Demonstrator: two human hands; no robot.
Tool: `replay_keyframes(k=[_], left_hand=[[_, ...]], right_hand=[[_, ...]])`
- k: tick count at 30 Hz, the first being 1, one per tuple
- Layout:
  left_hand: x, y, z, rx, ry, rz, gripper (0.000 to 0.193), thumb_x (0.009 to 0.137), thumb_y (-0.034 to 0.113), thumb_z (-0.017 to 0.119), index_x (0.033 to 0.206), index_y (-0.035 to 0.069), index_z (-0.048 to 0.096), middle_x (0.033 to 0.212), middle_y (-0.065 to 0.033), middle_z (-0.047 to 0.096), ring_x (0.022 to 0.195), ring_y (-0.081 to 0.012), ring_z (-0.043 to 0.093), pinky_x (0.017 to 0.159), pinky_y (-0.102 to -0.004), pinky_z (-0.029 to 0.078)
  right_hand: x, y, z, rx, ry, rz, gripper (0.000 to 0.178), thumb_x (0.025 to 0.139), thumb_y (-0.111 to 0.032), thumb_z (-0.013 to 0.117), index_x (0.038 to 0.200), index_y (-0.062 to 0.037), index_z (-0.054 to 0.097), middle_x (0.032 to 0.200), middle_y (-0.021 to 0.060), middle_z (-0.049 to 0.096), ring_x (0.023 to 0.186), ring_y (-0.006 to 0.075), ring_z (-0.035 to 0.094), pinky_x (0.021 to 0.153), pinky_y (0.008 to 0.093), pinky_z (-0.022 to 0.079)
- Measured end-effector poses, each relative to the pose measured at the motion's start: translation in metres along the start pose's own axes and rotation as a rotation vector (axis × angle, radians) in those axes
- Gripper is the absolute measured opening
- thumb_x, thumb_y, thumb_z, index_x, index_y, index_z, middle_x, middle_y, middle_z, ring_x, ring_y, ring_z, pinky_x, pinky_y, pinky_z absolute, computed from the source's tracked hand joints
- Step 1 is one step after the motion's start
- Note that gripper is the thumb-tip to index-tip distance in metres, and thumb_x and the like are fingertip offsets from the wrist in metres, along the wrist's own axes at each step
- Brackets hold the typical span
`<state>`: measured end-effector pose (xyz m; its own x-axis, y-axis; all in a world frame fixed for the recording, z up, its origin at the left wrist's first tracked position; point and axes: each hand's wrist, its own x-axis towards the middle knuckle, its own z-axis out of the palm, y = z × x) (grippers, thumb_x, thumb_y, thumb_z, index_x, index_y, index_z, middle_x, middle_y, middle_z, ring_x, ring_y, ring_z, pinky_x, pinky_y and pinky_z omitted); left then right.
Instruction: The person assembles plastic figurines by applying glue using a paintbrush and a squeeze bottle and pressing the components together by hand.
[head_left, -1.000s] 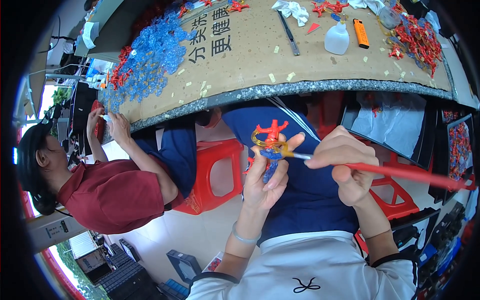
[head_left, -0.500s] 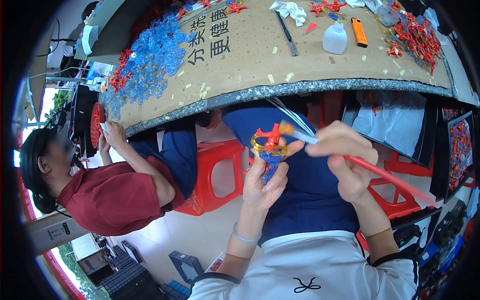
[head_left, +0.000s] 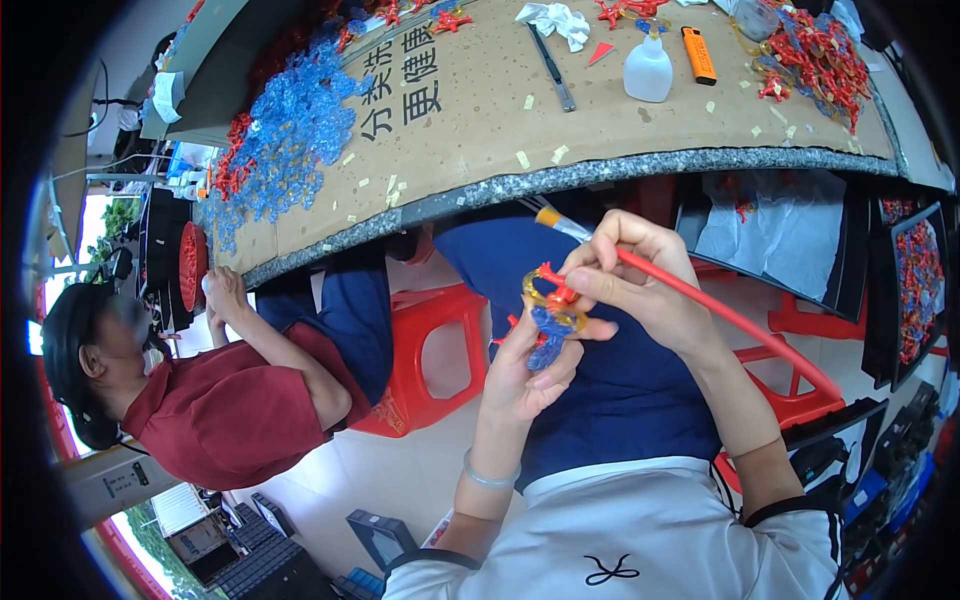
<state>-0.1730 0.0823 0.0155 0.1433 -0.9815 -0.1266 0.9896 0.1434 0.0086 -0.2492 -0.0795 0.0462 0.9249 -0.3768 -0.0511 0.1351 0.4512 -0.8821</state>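
My left hand [head_left: 528, 378] is closed round a small plastic figure [head_left: 550, 328], held up over my lap. The figure has a red upper part, a yellow ring-like piece and a translucent blue lower part. My right hand [head_left: 645, 290] grips a paintbrush [head_left: 735, 320] with a long red handle, a silvery ferrule and yellowish bristles. The bristles point up and left, beyond the figure and apart from it. The right thumb and fingertips are at the figure's red part and seem to pinch it; they hide some of it.
On the cardboard-covered table [head_left: 470, 150] lie a heap of blue pieces [head_left: 300, 130], a pile of red figures [head_left: 820, 65], a white squeeze bottle [head_left: 648, 72], an orange lighter [head_left: 699, 55] and a cutter knife [head_left: 552, 68]. A co-worker [head_left: 240, 400] sits at left beside a red stool [head_left: 430, 350].
My right hand has moved left to the figure, its fingertips now at the red part. The brush's bristles have left the figure's top and moved up and left past it.
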Motion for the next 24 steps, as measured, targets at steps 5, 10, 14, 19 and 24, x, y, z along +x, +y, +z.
replay_keyframes(k=[5,10,14,19,24], left_hand=[[0.004,-0.004,0.015,0.98,0.457,0.378,0.043,0.1,0.036,0.04,0.114,-0.002,0.056,0.091,-0.0145,0.065,0.048,-0.0071,0.047,0.039,-0.0167,0.028],[0.01,-0.009,0.03,1.173,0.538,0.433,0.024,0.094,0.018,0.055,0.105,-0.003,0.06,0.073,-0.0063,0.062,0.05,-0.0038,0.047,0.04,-0.0161,0.027],[0.01,-0.011,0.032,1.143,0.559,0.405,0.022,0.093,0.015,0.054,0.102,-0.003,0.061,0.065,-0.0033,0.058,0.048,-0.0027,0.045,0.039,-0.0161,0.026],[0.009,-0.012,0.033,1.119,0.546,0.411,0.022,0.093,0.016,0.054,0.103,-0.002,0.061,0.061,-0.0022,0.055,0.046,-0.0027,0.044,0.039,-0.016,0.025],[0.008,-0.012,0.033,1.121,0.525,0.397,0.023,0.094,0.017,0.053,0.105,-0.002,0.06,0.072,-0.0084,0.063,0.048,-0.0036,0.046,0.038,-0.0159,0.027]], right_hand=[[0.004,0.005,-0.001,-0.166,0.108,-0.128,0.023,0.084,-0.001,0.065,0.074,-0.006,0.046,0.08,0.0055,0.062,0.077,0.0065,0.059,0.069,0.0225,0.05],[0.002,0.009,-0.002,-0.111,0.1,-0.049,0.025,0.083,0.0,0.066,0.072,-0.0069,0.045,0.072,0.0021,0.058,0.073,0.0044,0.057,0.065,0.02,0.048],[0.003,0.01,-0.003,0.016,0.136,0.036,0.027,0.081,0.001,0.067,0.07,-0.0087,0.044,0.068,-0.0002,0.056,0.07,0.0027,0.055,0.062,0.0181,0.046],[0.003,0.006,-0.001,0.033,0.159,0.055,0.029,0.08,0.0,0.068,0.068,-0.0093,0.044,0.069,0.0005,0.058,0.068,0.0033,0.056,0.062,0.0183,0.046],[0.003,0.004,0.0,0.033,0.154,0.047,0.029,0.079,0.001,0.068,0.068,-0.0093,0.044,0.068,0.0007,0.058,0.067,0.0039,0.056,0.062,0.0182,0.046]])
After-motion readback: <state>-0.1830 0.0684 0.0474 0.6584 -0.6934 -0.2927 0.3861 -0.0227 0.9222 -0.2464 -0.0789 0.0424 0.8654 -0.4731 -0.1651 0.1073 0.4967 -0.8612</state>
